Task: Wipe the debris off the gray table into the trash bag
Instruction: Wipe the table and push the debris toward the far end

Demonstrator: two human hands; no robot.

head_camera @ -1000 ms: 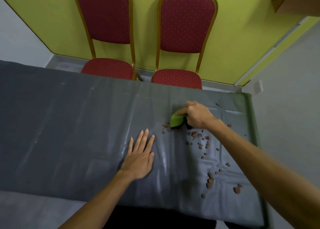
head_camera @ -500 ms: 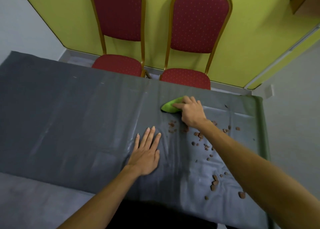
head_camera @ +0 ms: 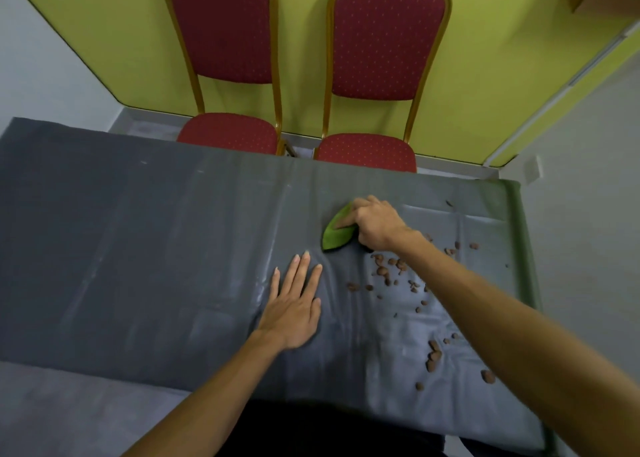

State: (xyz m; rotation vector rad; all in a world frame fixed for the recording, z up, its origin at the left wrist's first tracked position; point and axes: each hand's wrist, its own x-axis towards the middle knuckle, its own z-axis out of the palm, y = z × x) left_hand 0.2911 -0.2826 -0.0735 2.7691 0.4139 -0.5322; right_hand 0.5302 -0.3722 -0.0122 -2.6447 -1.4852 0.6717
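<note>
Many brown crumbs (head_camera: 384, 269) lie scattered on the gray table (head_camera: 138, 248), from 2 to 4 o'clock of the left hand (head_camera: 294, 307), which rests flat with straight fingers. At its 1 o'clock the right hand (head_camera: 375, 226) grasps a green cloth (head_camera: 337, 235), fingers curled over it.

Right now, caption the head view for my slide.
Right hand grips a green cloth on the gray table beside brown debris; left hand rests flat.
</note>
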